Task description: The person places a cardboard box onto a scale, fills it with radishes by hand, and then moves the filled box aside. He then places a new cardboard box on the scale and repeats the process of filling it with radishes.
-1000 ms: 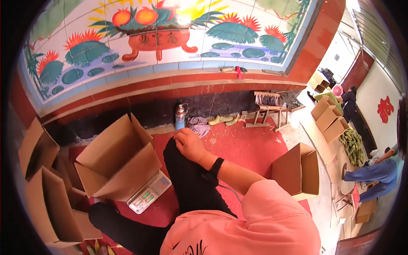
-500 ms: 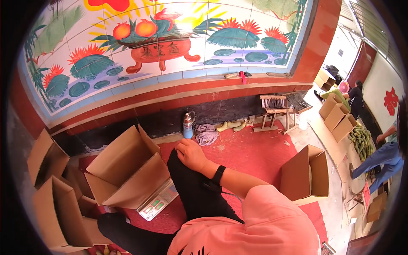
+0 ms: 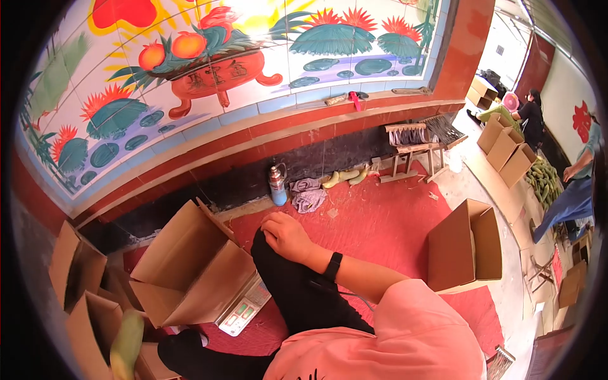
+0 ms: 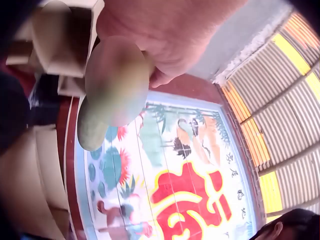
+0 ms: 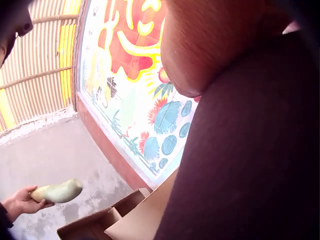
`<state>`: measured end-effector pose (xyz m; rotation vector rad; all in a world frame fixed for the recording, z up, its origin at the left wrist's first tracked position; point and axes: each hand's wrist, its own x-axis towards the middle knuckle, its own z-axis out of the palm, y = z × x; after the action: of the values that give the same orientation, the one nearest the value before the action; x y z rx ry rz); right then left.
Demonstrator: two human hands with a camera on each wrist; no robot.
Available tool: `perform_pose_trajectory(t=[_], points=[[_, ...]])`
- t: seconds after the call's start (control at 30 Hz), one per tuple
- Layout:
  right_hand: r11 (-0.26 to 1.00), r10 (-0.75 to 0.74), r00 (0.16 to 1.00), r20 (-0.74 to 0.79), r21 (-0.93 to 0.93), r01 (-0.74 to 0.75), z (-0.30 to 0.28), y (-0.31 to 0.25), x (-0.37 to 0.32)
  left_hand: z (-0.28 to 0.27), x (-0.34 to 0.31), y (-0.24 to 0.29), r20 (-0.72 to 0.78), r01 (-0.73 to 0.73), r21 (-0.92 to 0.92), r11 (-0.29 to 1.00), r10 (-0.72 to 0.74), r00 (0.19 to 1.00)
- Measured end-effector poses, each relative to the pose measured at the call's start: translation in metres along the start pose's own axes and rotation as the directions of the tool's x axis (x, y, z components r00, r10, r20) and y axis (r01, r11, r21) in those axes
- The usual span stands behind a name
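Observation:
A long, pale green melon (image 3: 127, 345) shows at the lower left of the head view, in front of a cardboard box (image 3: 88, 329). My left hand (image 4: 155, 37) grips it in the left wrist view, where its blunt end lies close to the camera. Seen from the right wrist, the left hand (image 5: 25, 201) holds the melon (image 5: 62, 191) by one end, raised and roughly level. My right hand (image 3: 286, 235) rests on my black-clad knee, fingers relaxed and holding nothing.
An open carton (image 3: 190, 259) stands on a digital scale (image 3: 244, 310). Another carton (image 3: 453, 247) sits at right on the red mat (image 3: 380, 221). A thermos (image 3: 277, 187) and cloth (image 3: 308, 197) are by the wall. Two people and a vegetable pile (image 3: 543, 183) are far right.
The melon has come into the head view at lower left. The camera view has shifted slightly. My right hand stays on the knee.

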<state>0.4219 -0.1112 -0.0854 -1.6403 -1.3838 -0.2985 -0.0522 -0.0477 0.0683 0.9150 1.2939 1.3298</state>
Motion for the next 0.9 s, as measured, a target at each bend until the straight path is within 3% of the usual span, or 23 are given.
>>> perform_pose_trajectory(t=[0.07,0.13,0.2,0.33,0.4,0.53,0.6,0.73,0.8,0.9], points=[[1.0,-0.011,1.0,-0.004,-0.004,0.011,-0.004,-0.001,0.002,0.056,0.024,-0.01,0.066,-0.107,-0.037,0.994,0.109,0.992],[1.0,-0.006,1.0,-0.009,0.002,0.006,-0.007,0.0,0.002,0.088,0.07,-0.041,0.129,-0.142,-0.252,0.957,0.179,0.975],[1.0,0.016,1.0,0.002,0.009,-0.016,-0.017,-0.013,0.009,0.083,0.127,-0.074,0.336,0.01,-0.139,0.99,0.038,0.941],[1.0,0.005,1.0,0.005,0.006,-0.005,-0.008,0.003,0.003,0.133,0.177,-0.12,0.44,0.136,-0.06,0.989,-0.096,0.893],[1.0,0.013,1.0,0.02,0.025,-0.014,-0.007,0.003,0.003,0.15,0.191,-0.142,0.429,0.224,0.125,0.966,-0.257,0.866],[0.997,0.044,0.997,0.061,0.068,-0.048,-0.009,-0.007,0.013,0.176,0.201,-0.179,0.447,0.292,0.214,0.932,-0.36,0.819],[0.996,0.015,0.999,0.033,0.087,-0.017,-0.001,0.0,0.011,0.185,0.189,-0.171,0.468,0.311,0.231,0.922,-0.386,0.795],[0.996,0.024,0.999,0.042,0.086,-0.027,0.001,0.001,0.01,0.152,0.22,-0.185,0.56,0.268,0.327,0.906,-0.414,0.718],[0.996,0.029,0.999,0.04,0.08,-0.032,0.0,0.0,0.011,0.131,0.219,-0.167,0.472,0.154,0.368,0.917,-0.327,0.819],[0.997,0.03,0.999,0.04,0.07,-0.033,-0.003,0.0,0.009,0.103,0.198,-0.131,0.44,-0.024,0.376,0.926,-0.156,0.884]])
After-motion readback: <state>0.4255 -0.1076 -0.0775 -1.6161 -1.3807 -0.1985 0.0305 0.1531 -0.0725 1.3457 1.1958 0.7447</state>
